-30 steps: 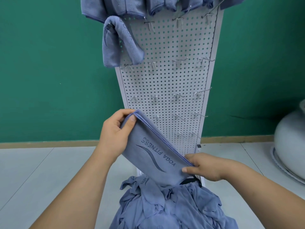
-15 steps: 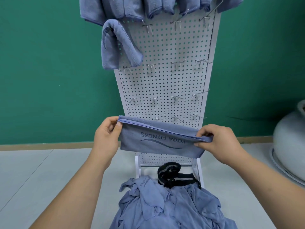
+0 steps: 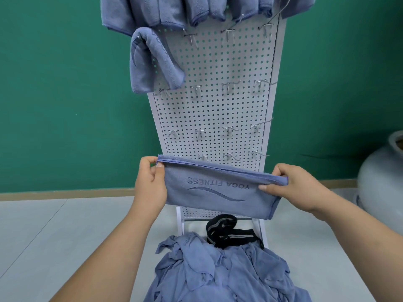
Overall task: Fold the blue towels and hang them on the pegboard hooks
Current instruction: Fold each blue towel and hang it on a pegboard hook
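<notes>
A folded blue towel [image 3: 218,190] with "YOGA FITNESS" print upside down is stretched flat between my hands in front of the white pegboard [image 3: 213,110]. My left hand [image 3: 150,182] pinches its upper left corner. My right hand [image 3: 292,186] pinches its upper right end. One folded towel [image 3: 152,62] hangs on a hook at the board's left, and several more [image 3: 196,9] hang along the top row. A heap of unfolded blue towels [image 3: 220,273] lies on the floor below.
Several bare metal hooks [image 3: 227,87] stick out of the pegboard in rows. A black strap [image 3: 229,234] lies at the board's foot. A grey round vessel [image 3: 383,177] stands at the right. Green wall behind, pale tiled floor around.
The towel went from slanting down to the right to level as my right hand rose. My hands have since spread slightly wider, pulling it taut.
</notes>
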Tool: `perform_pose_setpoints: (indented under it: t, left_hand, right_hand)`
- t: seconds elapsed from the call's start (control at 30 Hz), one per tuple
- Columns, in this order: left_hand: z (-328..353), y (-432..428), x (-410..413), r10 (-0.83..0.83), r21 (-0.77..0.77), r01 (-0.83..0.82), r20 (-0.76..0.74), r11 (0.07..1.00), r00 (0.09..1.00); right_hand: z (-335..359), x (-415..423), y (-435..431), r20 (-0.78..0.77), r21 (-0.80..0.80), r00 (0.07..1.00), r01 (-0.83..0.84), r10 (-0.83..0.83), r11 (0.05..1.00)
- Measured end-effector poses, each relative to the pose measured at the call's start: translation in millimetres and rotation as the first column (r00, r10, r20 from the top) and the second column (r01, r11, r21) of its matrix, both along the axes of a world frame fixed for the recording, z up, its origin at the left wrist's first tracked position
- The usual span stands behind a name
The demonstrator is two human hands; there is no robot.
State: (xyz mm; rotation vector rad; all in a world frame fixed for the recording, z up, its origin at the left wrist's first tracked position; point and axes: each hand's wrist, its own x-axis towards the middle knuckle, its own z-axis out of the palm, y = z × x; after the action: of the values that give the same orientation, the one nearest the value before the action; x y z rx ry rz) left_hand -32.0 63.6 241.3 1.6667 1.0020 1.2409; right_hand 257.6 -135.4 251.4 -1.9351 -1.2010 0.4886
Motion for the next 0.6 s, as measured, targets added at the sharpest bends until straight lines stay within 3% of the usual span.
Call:
perform_pose_setpoints:
  t: [0.1,0.2,0.3,0.43,0.53,0.6]
  left_hand:
    - [0,0,1,0.08,0.07,-0.077,-0.038,0.995,0.996]
    - [3,0,5,0.148,0.101,-0.147,-0.002,0.984,0.989]
    - [2,0,10,0.127,0.029,-0.128,0.025,0.991,0.992]
    - [-11,7,11,0.118,-0.255,-0.143,-0.109,0.956,0.987]
    - [-24,10,6,-0.031,-0.425,-0.044,-0.168,0.904,0.985]
    - [-27,12,2,-0.071,-0.414,-0.003,-0.163,0.91,0.984]
  right_hand:
    - [-2,-2,-3,-0.187,0.137,0.982,0.001,0.025,0.991]
    - [7,-15,0,-0.417,0.305,0.909,0.133,0.007,0.943]
    - [6,-19,6,-0.394,0.313,0.912,0.25,-0.114,0.916]
    - [-19,-7,8,-0.41,0.137,0.879,0.322,-0.243,0.937]
    - [-27,-3,6,-0.388,0.062,0.892,0.275,-0.23,0.959]
    - [-27,-2,5,-0.336,0.098,0.922,0.238,-0.194,0.966]
